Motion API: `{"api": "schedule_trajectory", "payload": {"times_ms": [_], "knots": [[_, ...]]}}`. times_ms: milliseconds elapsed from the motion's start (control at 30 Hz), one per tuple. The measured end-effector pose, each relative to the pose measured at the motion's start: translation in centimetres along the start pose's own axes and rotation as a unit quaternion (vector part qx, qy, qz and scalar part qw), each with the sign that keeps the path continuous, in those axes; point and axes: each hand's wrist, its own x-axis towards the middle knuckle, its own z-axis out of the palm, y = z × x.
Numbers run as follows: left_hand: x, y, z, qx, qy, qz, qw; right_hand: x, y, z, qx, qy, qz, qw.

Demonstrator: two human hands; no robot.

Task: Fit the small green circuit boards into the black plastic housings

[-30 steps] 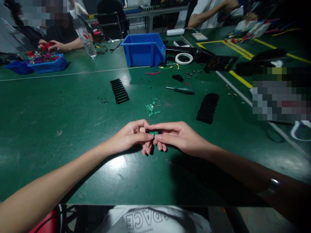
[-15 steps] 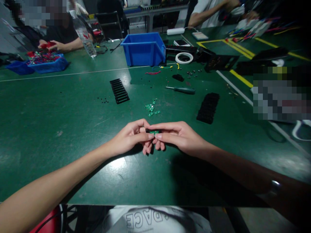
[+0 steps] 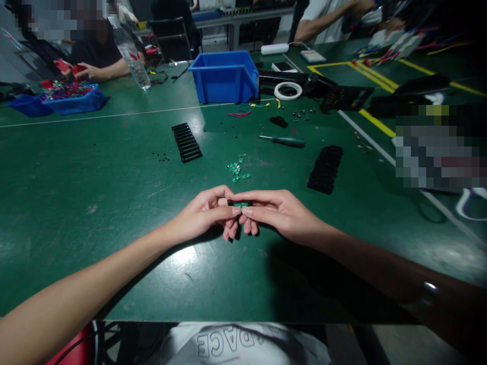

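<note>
Both my hands meet above the near part of the green table. Between them is a small green circuit board (image 3: 240,205) set against a black plastic piece (image 3: 231,202). My left hand (image 3: 211,212) is closed on it from the left, its thumb pressed on the near side. My right hand (image 3: 279,210) grips it from the right, thumb tip beside the other thumb and index finger stretched along the far edge. The fingers hide most of the black piece. Just beyond lie several loose green circuit boards (image 3: 235,168).
Farther off are a slotted black plastic strip (image 3: 186,143), a screwdriver (image 3: 283,140), stacked black parts (image 3: 325,170) and scattered screws (image 3: 302,116). A blue bin (image 3: 224,78) and a white tape roll (image 3: 288,91) stand behind. At the back left, a person's hands (image 3: 89,71) work over a blue tray (image 3: 78,104).
My hands keep almost the same hold on the board and black piece, with only a very slight shift. At the back left, the other person's hand has moved a red item.
</note>
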Motion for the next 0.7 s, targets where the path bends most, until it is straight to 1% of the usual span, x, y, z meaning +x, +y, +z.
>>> {"api": "schedule_trajectory", "payload": {"times_ms": [167,367,467,600,700], "knots": [[0.1,-0.1,-0.1,-0.005,-0.003,0.001,1.000,0.1,-0.2,0.1,0.000,0.010,-0.007,1.000],[0.0,-0.2,-0.1,0.018,-0.003,0.009,1.000,-0.1,-0.4,0.2,0.006,0.020,-0.008,1.000],[0.0,-0.1,0.2,0.032,0.003,0.016,0.999,-0.1,-0.3,0.2,0.032,0.029,-0.004,0.999],[-0.3,0.2,0.8,0.061,0.022,0.010,0.998,0.1,0.0,0.0,0.079,0.022,-0.014,0.997],[-0.6,0.2,1.3,0.095,0.039,0.018,0.995,0.2,0.1,0.0,0.093,0.025,-0.015,0.995]]}}
